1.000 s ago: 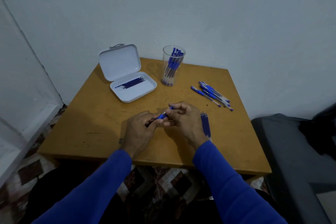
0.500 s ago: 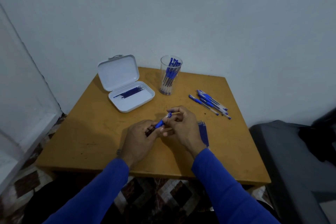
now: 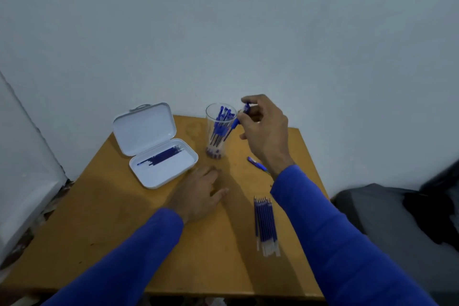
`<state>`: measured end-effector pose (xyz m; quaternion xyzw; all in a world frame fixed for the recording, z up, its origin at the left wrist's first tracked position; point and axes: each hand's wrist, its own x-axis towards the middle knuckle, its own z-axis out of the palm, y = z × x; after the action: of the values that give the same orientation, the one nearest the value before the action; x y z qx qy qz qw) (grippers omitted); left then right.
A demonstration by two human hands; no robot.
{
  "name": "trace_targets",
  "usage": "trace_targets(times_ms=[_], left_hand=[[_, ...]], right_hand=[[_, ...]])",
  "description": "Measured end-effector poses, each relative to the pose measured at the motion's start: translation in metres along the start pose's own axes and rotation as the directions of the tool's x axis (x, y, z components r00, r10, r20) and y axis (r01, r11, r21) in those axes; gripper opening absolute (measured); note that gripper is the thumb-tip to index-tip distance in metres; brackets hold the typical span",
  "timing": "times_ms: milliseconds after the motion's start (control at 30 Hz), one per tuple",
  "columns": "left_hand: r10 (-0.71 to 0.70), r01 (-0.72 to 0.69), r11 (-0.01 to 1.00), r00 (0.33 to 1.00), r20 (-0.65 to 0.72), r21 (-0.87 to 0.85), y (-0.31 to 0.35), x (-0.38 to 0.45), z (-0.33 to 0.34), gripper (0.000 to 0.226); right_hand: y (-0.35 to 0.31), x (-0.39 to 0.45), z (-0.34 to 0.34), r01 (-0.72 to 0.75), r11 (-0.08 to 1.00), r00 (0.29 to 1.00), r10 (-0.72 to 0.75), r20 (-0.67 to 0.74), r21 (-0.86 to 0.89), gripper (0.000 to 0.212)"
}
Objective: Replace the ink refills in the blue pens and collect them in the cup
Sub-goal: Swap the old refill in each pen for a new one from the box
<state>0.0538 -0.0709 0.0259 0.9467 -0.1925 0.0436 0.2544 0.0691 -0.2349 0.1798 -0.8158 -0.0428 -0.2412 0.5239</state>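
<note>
Pen [image 3: 240,115] gripped in right hand [image 3: 264,131], held at the rim of the cup [image 3: 219,131] — drop-in looks imminent. Cup holds several blue pens already; count unclear, roughly half a dozen. One more pen [image 3: 257,164] shows on the worktop [image 3: 124,218], others possibly hidden behind the arm. Refill bundle [image 3: 265,225] — about seven or eight — lies near the right sleeve. White case [image 3: 161,156], open, holds further refills. Left hand [image 3: 198,191] flat, empty.

A wooden table [image 3: 99,218] stands against a white wall [image 3: 248,32].
</note>
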Motion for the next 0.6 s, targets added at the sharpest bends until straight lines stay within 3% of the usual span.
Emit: trace_targets(times_ms=[200, 400, 500, 600], left_hand=[[0.055, -0.062, 0.993, 0.996, 0.069, 0.102, -0.005, 0.031, 0.004, 0.066], [0.064, -0.075, 0.989, 0.994, 0.090, 0.128, -0.016, 0.031, 0.014, 0.065], [0.060, -0.071, 0.988, 0.995, 0.081, 0.141, -0.017, 0.030, 0.016, 0.066], [0.059, -0.069, 0.987, 0.995, 0.075, 0.144, -0.017, 0.030, 0.016, 0.065]], right_hand=[[-0.012, 0.042, 0.007, 0.090, 0.994, 0.993, -0.085, -0.084, 0.060, 0.022], [-0.003, 0.059, 0.026, 0.117, 0.992, 0.991, -0.114, -0.074, 0.039, 0.023], [0.007, 0.063, 0.036, 0.126, 0.991, 0.992, -0.127, -0.021, -0.038, 0.018], [0.017, 0.067, 0.046, 0.172, 0.960, 0.985, -0.161, 0.068, -0.220, 0.018]])
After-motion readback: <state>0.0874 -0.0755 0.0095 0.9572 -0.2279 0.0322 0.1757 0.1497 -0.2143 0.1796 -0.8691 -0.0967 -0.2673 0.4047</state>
